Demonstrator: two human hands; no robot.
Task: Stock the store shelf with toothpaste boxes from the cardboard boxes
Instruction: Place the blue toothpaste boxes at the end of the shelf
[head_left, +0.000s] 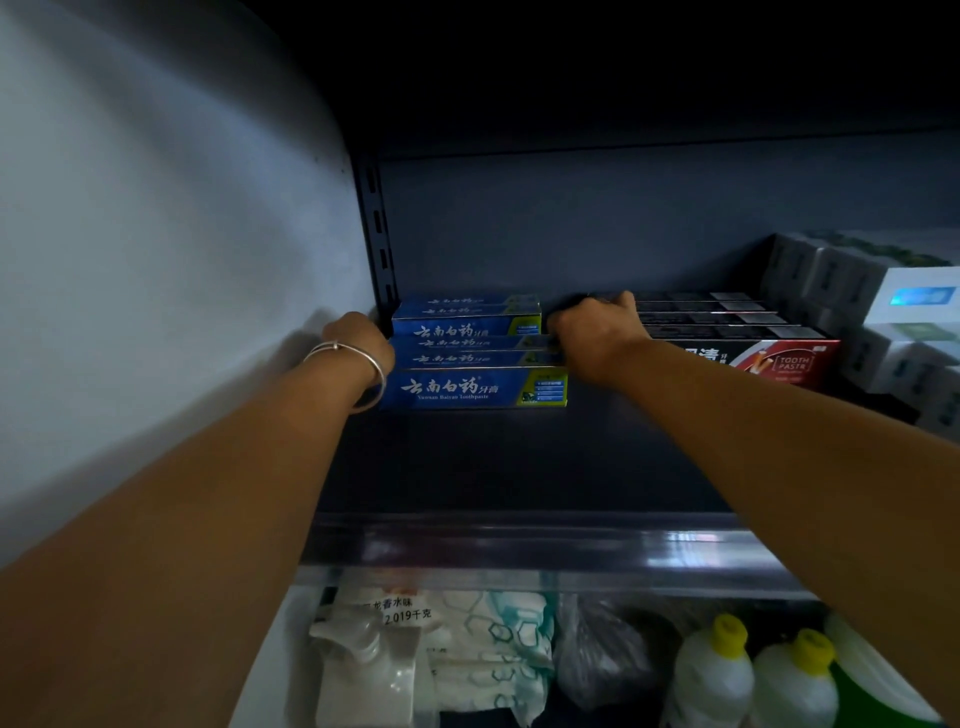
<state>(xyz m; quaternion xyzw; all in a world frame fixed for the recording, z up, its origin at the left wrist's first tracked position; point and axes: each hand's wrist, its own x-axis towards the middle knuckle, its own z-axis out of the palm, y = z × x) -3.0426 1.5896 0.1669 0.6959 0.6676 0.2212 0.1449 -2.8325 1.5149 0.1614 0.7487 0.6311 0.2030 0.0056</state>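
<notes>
Hands reach deep onto a dark store shelf (519, 467); the left hand (358, 340), a silver bangle (363, 374) at its wrist, presses the left end of stacked blue toothpaste boxes (475, 358); the right hand (597, 327) curls over their right end, beside black-and-red toothpaste boxes (737, 332); left fingers are hidden, so that grip cannot be told; white bottles with yellow caps (753, 670) stand below.

The scene is dimly lit; the far top is lost in shadow, and edges are bent by wide-angle distortion.
</notes>
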